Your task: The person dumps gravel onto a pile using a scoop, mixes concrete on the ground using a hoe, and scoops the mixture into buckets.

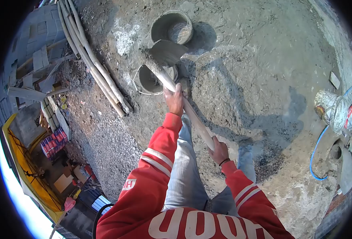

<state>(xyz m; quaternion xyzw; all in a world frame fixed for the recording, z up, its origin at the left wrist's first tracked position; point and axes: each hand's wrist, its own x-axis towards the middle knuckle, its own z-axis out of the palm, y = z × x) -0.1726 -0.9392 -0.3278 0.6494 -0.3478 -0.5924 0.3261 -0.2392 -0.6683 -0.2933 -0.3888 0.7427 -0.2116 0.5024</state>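
Observation:
Both my hands are wrapped round the pale wooden handle of a shovel point(198, 124). My left hand point(174, 100) grips it higher up, nearer the blade. Lower down, close to my legs, my right hand point(219, 151) is closed on the handle. The grey, mortar-coated shovel blade point(169, 51) is tilted over a bucket point(147, 81) with a wire handle and hides part of its rim. Just beyond stands a second grey-smeared bucket point(157, 30), with a little wet material at its bottom. Wet grey mortar point(224, 85) lies spread to the right of the buckets.
Long wooden poles point(90, 59) lie on the left, beside gravel point(104, 139). Stacked blocks and boards point(40, 57) stand farther left. At the right are a dirty white container point(325, 101) and a blue hose point(313, 159). My shadow falls across the mortar.

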